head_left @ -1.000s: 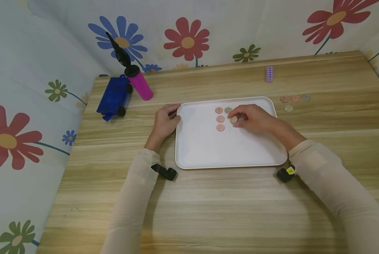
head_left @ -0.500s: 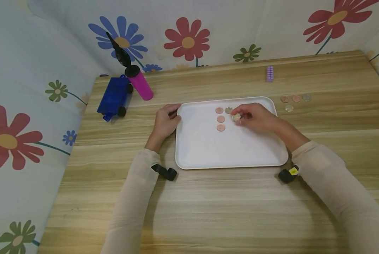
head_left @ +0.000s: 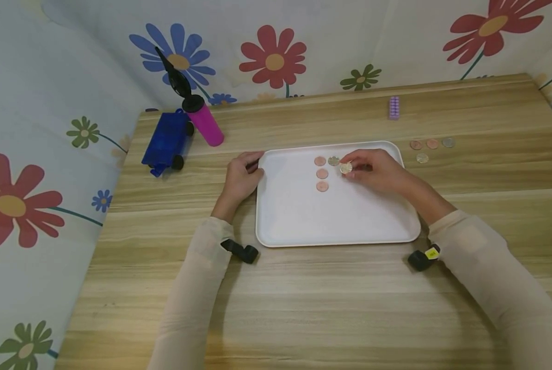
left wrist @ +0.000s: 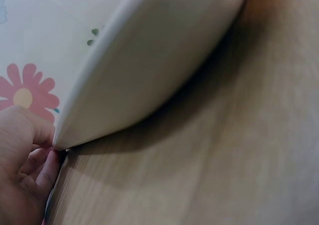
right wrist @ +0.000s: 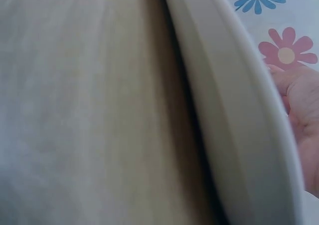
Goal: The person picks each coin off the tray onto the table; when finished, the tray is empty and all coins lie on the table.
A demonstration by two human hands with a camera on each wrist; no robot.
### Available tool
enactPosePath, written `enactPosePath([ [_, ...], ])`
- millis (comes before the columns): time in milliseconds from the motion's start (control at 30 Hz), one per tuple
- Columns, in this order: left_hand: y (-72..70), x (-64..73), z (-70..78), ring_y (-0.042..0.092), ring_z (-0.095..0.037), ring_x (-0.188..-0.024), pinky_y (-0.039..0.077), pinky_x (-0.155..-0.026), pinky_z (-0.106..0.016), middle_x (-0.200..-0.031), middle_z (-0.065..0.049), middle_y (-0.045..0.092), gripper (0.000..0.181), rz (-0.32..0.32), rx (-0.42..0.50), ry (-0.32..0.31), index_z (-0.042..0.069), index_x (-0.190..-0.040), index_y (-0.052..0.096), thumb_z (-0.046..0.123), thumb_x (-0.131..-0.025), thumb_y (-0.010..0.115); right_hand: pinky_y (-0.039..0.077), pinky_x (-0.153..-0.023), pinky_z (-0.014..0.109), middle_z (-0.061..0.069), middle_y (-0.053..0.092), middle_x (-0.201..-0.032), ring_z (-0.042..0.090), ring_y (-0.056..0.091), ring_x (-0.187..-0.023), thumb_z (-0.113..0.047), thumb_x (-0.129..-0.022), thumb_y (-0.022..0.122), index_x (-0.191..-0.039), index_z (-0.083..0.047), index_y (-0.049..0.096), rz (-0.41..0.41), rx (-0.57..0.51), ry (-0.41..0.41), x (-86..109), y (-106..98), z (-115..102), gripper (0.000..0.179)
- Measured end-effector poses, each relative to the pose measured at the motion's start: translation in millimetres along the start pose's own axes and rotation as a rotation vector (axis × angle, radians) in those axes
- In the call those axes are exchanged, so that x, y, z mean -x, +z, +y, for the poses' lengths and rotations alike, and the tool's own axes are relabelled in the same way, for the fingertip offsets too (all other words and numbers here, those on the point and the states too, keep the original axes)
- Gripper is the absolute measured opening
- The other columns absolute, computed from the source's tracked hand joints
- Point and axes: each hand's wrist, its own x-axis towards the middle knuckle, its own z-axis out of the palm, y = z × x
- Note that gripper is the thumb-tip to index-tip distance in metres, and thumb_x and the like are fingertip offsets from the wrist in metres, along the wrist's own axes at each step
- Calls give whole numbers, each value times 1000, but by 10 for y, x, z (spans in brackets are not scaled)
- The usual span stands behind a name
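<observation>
A white rectangular tray (head_left: 336, 221) lies on the wooden table. At its upper left corner my left hand (head_left: 241, 177) grips the rim, and in the left wrist view that hand (left wrist: 25, 165) has thumb and fingers at the tray's edge. Over the tray, my right hand (head_left: 375, 168) pinches a silvery-gold coin (head_left: 346, 168) between thumb and fingertips. Left of it lie copper coins in a column: an upper (head_left: 319, 161), a middle (head_left: 322, 173) and a lower one (head_left: 322, 186). A silvery coin (head_left: 333, 161) sits beside the top one, close to my right fingertips.
Right of the tray are two copper coins (head_left: 416, 145), a grey coin (head_left: 448, 142) and a silvery coin (head_left: 422, 158). A purple studded block (head_left: 393, 108) stands behind. At the back left are a blue toy cart (head_left: 166, 141) and a magenta cylinder with a black top (head_left: 206, 123).
My right hand has drawn slightly up and to the right with the pinched coin, away from the copper column. The left hand has stayed at the tray's corner.
</observation>
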Motion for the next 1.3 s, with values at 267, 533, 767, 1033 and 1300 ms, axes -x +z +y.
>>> enactPosePath([
  [267,-1,4,5,60,-34,-131,54,-113,-37,-137,-25,62,44,-3,14,-11,-8,-132,63,-7,-89,56,49,-70,6,17,73,-91,-6,58,-75,2,-89,72,-116,5,67,27,-17,11,19,-23,-26,27],
  [533,0,3,-7,60,-34,-131,54,-113,-37,-136,-25,62,44,1,14,-3,-9,-132,62,-7,-89,56,50,-72,6,11,74,-89,-7,59,-78,4,-88,73,-116,6,65,36,-56,26,51,-80,-20,29],
  [767,6,-3,-23,60,-34,-131,54,-113,-37,-136,-25,62,44,4,17,3,-9,-132,62,-7,-89,55,49,-67,8,1,72,-85,-4,56,-75,6,-86,74,-112,8,67,83,-52,5,71,-107,-1,28],
  [1033,4,-1,-22,60,-34,-131,54,-113,-37,-136,-25,62,44,6,15,-2,-9,-132,63,-7,-89,55,48,-68,8,-19,62,-82,-5,55,-77,4,-88,73,-113,8,68,103,-43,9,98,-133,-1,26],
  [1300,4,2,-6,60,-34,-131,54,-112,-37,-136,-25,62,44,8,16,4,-8,-132,63,-7,-89,56,48,-69,8,-3,67,-88,-4,54,-79,1,-88,74,-115,5,69,112,-14,25,100,-155,21,28],
])
